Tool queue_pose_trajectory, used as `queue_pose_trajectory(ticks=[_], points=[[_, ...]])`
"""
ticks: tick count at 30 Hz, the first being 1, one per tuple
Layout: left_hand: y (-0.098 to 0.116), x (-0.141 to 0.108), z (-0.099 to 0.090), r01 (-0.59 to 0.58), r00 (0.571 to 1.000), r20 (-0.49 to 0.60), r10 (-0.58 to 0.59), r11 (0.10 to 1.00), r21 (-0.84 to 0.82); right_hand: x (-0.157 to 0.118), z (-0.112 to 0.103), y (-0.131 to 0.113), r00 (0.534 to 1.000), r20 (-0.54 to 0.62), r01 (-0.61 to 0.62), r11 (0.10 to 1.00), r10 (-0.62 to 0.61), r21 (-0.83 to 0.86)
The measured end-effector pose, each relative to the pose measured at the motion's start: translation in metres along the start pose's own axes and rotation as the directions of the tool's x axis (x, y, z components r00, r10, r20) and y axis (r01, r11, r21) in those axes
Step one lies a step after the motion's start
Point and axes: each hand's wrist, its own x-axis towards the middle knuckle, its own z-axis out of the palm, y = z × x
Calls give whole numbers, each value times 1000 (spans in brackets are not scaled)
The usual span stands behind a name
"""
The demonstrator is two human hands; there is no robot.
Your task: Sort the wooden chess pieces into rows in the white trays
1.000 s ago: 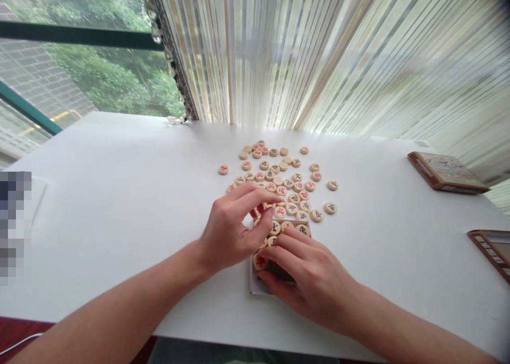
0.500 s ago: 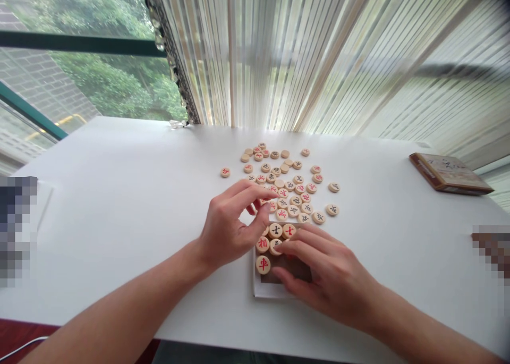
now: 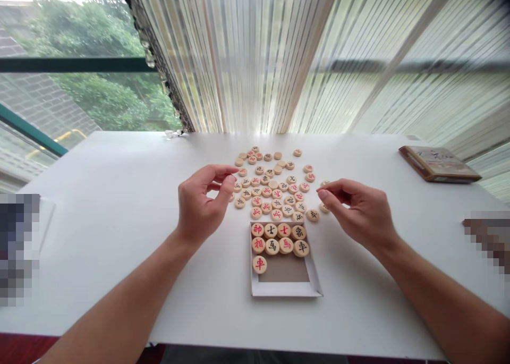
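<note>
My left hand (image 3: 205,200) hovers left of the loose wooden Chinese chess pieces (image 3: 277,193), thumb and forefinger curled close together with no piece visible between them. On the other side, my right hand (image 3: 356,207) is held in a similar pinch, its fingertips beside the right edge of the scatter and partly covering pieces there. No piece shows in that pinch either. Between my forearms sits a shallow white box (image 3: 279,289). Two full rows of pieces lie in its upper part, and a red-marked piece (image 3: 259,264) lies alone below them at the left wall.
A flat brown box (image 3: 440,163) lies at the back right of the white table (image 3: 119,194). Blurred-out items stand at the left and right edges. A striped string curtain (image 3: 255,56) and a window are behind the table.
My right hand has left the white box and moved up and right to the scattered pieces. My left hand has drawn back leftwards from above the pieces. The box's contents are now uncovered.
</note>
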Motion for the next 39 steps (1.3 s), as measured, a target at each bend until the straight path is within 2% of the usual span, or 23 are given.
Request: queue_pose_trajectory(ticks=[7, 17, 39], points=[[-4, -1, 4, 4, 997, 78, -12, 994, 108, 6, 0, 4, 999, -21, -47, 999, 47, -12], [-11, 3, 6, 27, 994, 94, -46, 981, 194, 10, 1, 13, 995, 0, -104, 995, 104, -6], [-17, 7, 5, 53, 990, 116, -82, 972, 230, 10, 1, 15, 988, 69, -141, 989, 138, 43]])
